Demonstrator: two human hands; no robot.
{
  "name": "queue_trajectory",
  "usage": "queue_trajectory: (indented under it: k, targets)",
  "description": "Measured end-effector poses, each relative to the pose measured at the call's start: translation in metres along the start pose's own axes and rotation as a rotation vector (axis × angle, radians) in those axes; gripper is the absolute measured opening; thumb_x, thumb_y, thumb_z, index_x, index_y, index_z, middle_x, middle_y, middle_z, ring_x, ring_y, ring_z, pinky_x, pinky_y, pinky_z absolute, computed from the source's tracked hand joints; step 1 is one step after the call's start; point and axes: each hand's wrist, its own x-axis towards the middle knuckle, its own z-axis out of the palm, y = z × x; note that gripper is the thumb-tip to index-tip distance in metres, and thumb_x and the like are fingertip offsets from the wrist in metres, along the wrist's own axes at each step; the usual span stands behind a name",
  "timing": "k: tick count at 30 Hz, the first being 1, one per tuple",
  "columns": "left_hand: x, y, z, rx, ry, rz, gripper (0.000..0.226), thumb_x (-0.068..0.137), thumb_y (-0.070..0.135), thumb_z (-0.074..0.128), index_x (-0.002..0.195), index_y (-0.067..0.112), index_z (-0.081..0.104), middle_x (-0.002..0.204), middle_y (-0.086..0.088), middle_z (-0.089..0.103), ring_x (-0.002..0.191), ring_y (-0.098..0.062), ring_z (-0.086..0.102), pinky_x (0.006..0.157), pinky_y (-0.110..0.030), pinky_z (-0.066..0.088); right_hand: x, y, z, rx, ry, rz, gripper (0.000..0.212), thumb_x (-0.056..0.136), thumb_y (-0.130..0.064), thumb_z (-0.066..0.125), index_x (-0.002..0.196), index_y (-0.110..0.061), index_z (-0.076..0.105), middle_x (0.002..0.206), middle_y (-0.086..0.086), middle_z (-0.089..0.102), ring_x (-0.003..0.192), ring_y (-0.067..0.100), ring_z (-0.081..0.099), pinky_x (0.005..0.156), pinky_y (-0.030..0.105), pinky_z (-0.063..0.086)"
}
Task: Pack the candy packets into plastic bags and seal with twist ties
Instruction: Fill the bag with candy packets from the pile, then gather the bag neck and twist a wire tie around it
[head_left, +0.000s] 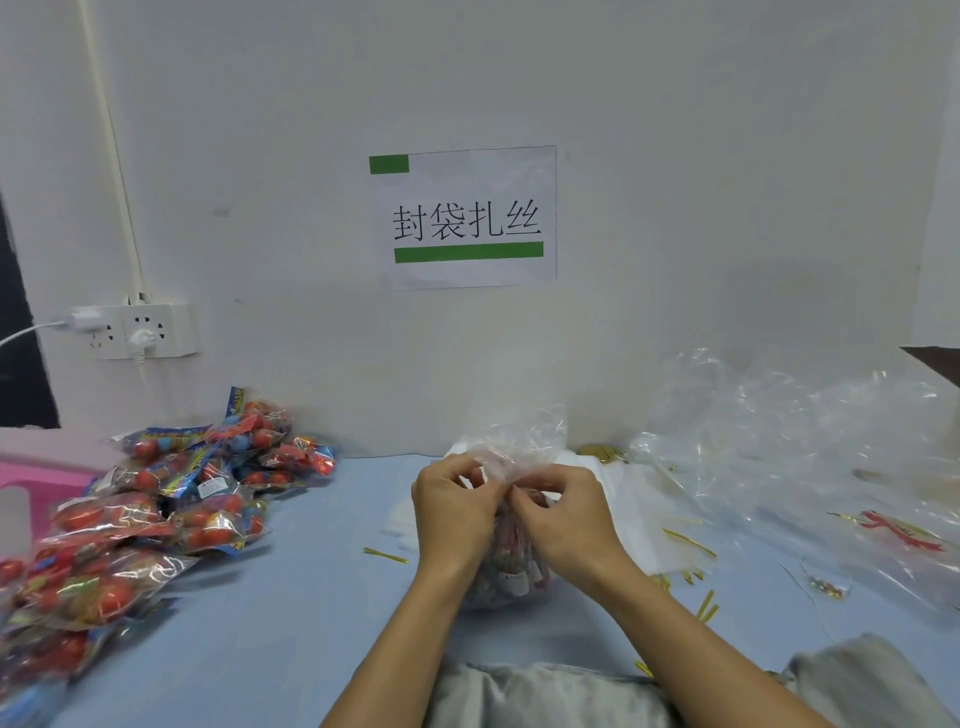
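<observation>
At the lower centre of the frame a clear plastic bag (511, 558) filled with candy packets stands on the light blue table (311, 597), and both hands meet at its gathered neck: the left hand (454, 512) and the right hand (563, 514) each pinch the bunched plastic with curled fingers. A heap of loose candy packets (171, 499) fills the left of the frame. Gold twist ties (387, 555) lie scattered beside the bag and toward the lower right, below a pile of empty plastic bags (789, 447) at the right.
</observation>
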Motion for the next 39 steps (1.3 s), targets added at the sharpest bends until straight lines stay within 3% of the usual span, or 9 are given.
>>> queue_trajectory:
  k: [6,10,14,18,25,32,36,38,39]
  targets:
    - [0.002,0.003,-0.005,0.113,-0.162,-0.077,0.014,0.078,0.028,0.083,0.084,0.02,0.074,0.079,0.002,0.072,0.074,-0.016,0.066,0.07,-0.028,0.056,0.001,0.004,-0.005,0.04,0.031,0.079,0.025,0.091,-0.001,0.059,0.081,-0.015,0.078,0.078,-0.003,0.076,0.078,0.01,0.07,0.066,0.019,0.055]
    - [0.0,0.006,-0.005,0.119,-0.284,-0.048,0.013,0.091,0.017,0.069,0.086,0.02,0.081,0.087,0.006,0.075,0.084,-0.022,0.066,0.079,-0.033,0.056,0.0,0.005,-0.007,0.137,0.004,0.103,0.024,0.094,-0.008,0.065,0.077,-0.02,0.077,0.073,-0.01,0.075,0.072,0.001,0.07,0.061,0.012,0.05]
    - [-0.001,0.004,-0.005,0.037,-0.244,-0.068,0.015,0.091,0.017,0.071,0.084,0.023,0.082,0.081,0.009,0.077,0.082,-0.016,0.072,0.076,-0.034,0.059,0.004,0.003,-0.012,0.108,-0.076,0.12,0.021,0.093,-0.004,0.065,0.089,-0.015,0.082,0.081,-0.006,0.078,0.081,0.005,0.073,0.066,0.013,0.052]
    - [0.003,-0.005,-0.006,0.096,-0.167,-0.023,0.023,0.093,0.017,0.068,0.072,0.019,0.075,0.068,0.009,0.071,0.067,-0.005,0.063,0.069,-0.026,0.051,0.012,-0.002,-0.036,-0.035,-0.244,0.139,0.025,0.091,0.002,0.062,0.103,-0.012,0.079,0.09,-0.005,0.077,0.078,0.0,0.07,0.07,0.011,0.052]
    - [0.005,-0.013,-0.008,0.254,-0.038,0.045,0.025,0.102,0.012,0.051,0.079,0.016,0.059,0.07,-0.001,0.062,0.068,-0.022,0.053,0.064,-0.035,0.046,0.023,-0.002,-0.112,-0.445,-0.323,0.455,0.006,0.09,-0.018,0.068,0.096,-0.018,0.069,0.081,0.001,0.074,0.062,0.01,0.068,0.058,0.02,0.047]
    - [0.01,-0.014,-0.016,0.375,-0.014,0.066,0.029,0.097,0.0,0.046,0.077,0.02,0.055,0.065,0.0,0.059,0.065,-0.026,0.054,0.061,-0.048,0.046,0.022,0.004,-0.141,-0.822,-0.487,0.697,0.021,0.085,-0.02,0.08,0.092,-0.018,0.061,0.087,0.0,0.065,0.069,0.012,0.064,0.059,0.021,0.042]
    - [0.009,-0.015,-0.016,0.396,-0.05,0.069,0.028,0.1,0.005,0.046,0.08,0.02,0.058,0.068,0.0,0.061,0.067,-0.027,0.056,0.058,-0.043,0.046,0.024,0.005,-0.135,-0.954,-0.517,0.729,0.029,0.083,-0.021,0.082,0.087,-0.008,0.056,0.075,0.006,0.05,0.062,0.017,0.046,0.052,0.021,0.034]
    - [0.008,-0.015,-0.015,0.405,-0.04,0.071,0.031,0.101,0.008,0.048,0.075,0.025,0.055,0.065,0.004,0.059,0.061,-0.02,0.052,0.055,-0.034,0.041,0.025,0.002,-0.128,-1.019,-0.544,0.757,0.032,0.085,-0.031,0.08,0.09,-0.009,0.058,0.083,0.008,0.057,0.069,0.019,0.054,0.061,0.023,0.044]
    - [0.008,-0.015,-0.016,0.407,-0.027,0.068,0.033,0.101,0.01,0.049,0.074,0.027,0.054,0.063,0.006,0.058,0.059,-0.017,0.051,0.055,-0.033,0.04,0.025,0.0,-0.125,-1.062,-0.585,0.772,0.037,0.087,-0.037,0.077,0.106,-0.01,0.061,0.102,0.011,0.064,0.088,0.021,0.063,0.075,0.026,0.049]
